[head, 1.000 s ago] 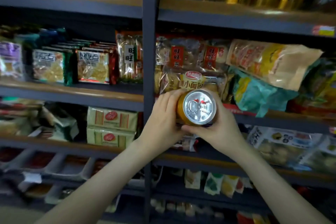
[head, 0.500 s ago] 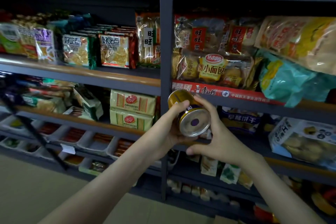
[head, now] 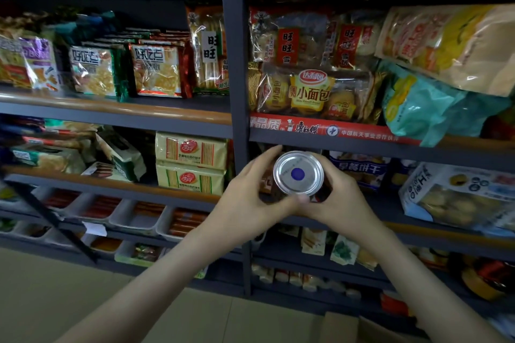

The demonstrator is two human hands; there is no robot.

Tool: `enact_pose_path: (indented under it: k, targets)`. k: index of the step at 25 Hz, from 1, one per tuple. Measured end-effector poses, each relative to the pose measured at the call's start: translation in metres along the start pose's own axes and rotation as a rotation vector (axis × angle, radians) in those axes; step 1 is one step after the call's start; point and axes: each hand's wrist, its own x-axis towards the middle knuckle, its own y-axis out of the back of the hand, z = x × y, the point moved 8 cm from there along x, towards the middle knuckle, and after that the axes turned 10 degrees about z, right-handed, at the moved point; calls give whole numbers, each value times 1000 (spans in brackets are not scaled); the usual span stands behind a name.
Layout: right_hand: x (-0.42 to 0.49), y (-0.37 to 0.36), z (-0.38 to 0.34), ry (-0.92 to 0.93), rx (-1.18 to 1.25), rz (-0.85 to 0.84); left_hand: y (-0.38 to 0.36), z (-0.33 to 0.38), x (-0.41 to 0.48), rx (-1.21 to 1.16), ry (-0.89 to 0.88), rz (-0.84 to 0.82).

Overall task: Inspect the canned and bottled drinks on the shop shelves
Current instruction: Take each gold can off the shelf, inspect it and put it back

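I hold a drink can (head: 298,173) in both hands in front of the shelves, its silver bottom with a blue dot turned straight toward me. My left hand (head: 246,198) grips it from the left, fingers curled over the top side. My right hand (head: 338,199) grips it from the right and below. The can's body is hidden behind its bottom and my fingers.
A dark upright post (head: 234,64) divides the shelving. Snack bags and biscuit packs (head: 156,69) fill the shelves around my hands. White trays (head: 133,214) of red packets sit lower left. Tiled floor (head: 55,292) lies below, a cardboard box edge (head: 351,328) at the bottom right.
The can has been turned over: a second ago its top with the pull tab faced me, now its bottom does. My view has dropped, so the top shelf of cans is out of sight.
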Motion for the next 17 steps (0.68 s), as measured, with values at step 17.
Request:
enact_pose_path:
  k: [17]
  targets:
    - [3, 4, 0, 44, 138, -8, -15, -23, 9, -803, 809, -45]
